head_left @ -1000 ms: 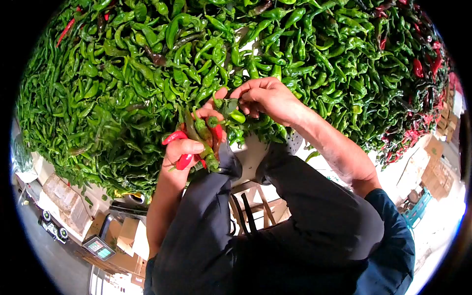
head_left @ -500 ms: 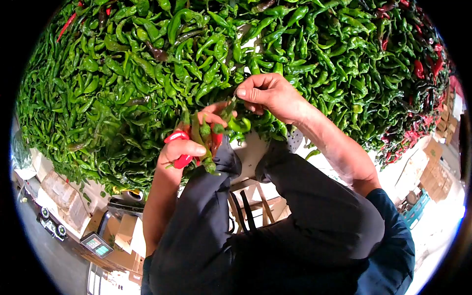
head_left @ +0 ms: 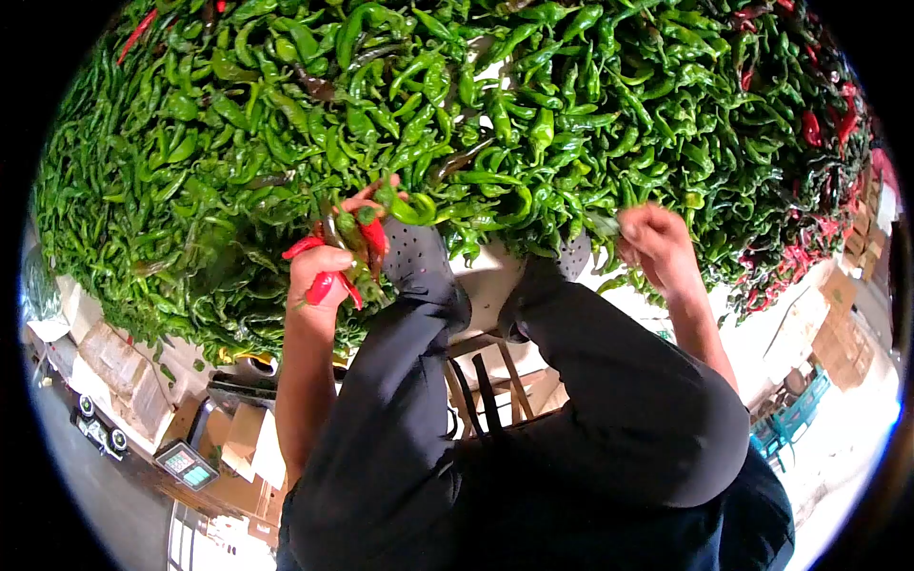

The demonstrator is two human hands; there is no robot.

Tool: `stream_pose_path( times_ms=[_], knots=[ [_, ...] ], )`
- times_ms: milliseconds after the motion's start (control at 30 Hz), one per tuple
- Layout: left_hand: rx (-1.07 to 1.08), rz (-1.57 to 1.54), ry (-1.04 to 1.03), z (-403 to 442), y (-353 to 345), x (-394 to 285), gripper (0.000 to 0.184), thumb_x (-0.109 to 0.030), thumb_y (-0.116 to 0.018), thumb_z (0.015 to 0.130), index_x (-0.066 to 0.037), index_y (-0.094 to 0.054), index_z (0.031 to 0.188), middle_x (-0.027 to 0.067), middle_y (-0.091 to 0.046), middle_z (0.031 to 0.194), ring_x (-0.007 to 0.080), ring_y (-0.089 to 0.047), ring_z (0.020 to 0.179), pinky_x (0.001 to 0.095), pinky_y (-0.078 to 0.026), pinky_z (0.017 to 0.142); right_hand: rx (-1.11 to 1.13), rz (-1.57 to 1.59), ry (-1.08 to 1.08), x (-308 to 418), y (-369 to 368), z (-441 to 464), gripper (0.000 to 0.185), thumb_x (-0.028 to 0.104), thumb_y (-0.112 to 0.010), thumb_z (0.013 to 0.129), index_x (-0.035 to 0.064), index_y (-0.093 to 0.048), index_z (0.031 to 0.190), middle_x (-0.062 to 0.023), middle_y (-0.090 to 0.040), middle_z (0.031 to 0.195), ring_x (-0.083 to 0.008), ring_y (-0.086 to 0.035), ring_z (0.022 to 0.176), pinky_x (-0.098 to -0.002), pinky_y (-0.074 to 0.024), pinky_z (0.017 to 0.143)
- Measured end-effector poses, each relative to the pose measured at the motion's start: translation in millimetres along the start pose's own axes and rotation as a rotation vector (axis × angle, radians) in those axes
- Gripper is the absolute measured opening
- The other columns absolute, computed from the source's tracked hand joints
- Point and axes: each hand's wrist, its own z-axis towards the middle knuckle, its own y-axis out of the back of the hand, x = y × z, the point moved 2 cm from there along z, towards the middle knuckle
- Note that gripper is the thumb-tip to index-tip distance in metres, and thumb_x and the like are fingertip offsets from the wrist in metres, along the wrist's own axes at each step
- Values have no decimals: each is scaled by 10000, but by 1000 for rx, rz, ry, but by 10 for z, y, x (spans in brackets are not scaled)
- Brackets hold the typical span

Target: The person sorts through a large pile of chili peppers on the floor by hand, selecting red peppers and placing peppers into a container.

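Note:
My left hand [head_left: 319, 271] is closed round a small bunch of chili peppers. Red peppers [head_left: 330, 287] stick out by the thumb, and another red pepper [head_left: 372, 236] with a green stem points up beside the fingers. A curved green pepper [head_left: 411, 206] lies at the fingertips of this hand. On the right, over the edge of the pile, my right hand [head_left: 655, 240] has its fingers curled together. A blurred pale green piece shows at its fingertips, too smeared to name. Both hands are in front of a wide pile of green peppers [head_left: 219, 171].
Dark and red peppers [head_left: 843, 119] lie along the pile's right side. My shoes, one dotted with holes [head_left: 416, 252], touch its near edge. Lower left are cardboard boxes [head_left: 246, 433] and a device with a screen [head_left: 186, 464]. A teal plastic item [head_left: 800, 409] stands at right.
My right hand has moved away to the right from my left hand. The left hand, still holding its peppers, has shifted slightly left and up.

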Motion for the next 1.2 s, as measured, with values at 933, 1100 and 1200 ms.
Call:
stream_pose_path(
  times_ms=[933, 1100, 1200],
  knots=[
    [85, -514, -481, -316, 451, -26, 746, -237, -647, 840, -177, -299, 1497, 230, -435, 1419, 333, -570, 1109, 520, -531, 892, 235, -1272, 208, 727, -359, -19, 115, 133, -637, 886, 25, -635, 925, -82, -624, 815, -176, -557, 670, -330, -464, 603],
    [41, -439, -424, -369, 399, -75, 883, -233, -705, 792, -153, -228, 1531, 255, -457, 1388, 338, -582, 1111, 520, -564, 823, 407, -1592, 841, 1071, -1838, 1653, 534, 220, -631, 890, -21, -459, 1334, -223, -569, 1219, -388, -549, 1132, -451, -447, 972],
    [20, -476, -408, -395, 469, -105, 813, -212, -677, 809, -134, -272, 1510, 266, -477, 1367, 367, -612, 1080, 515, -568, 791, 225, -1539, 796, 922, -2426, 2266, 597, 411, -656, 836, -32, -537, 1218, -225, -595, 1154, -364, -560, 1128, -450, -430, 990]
  ],
)
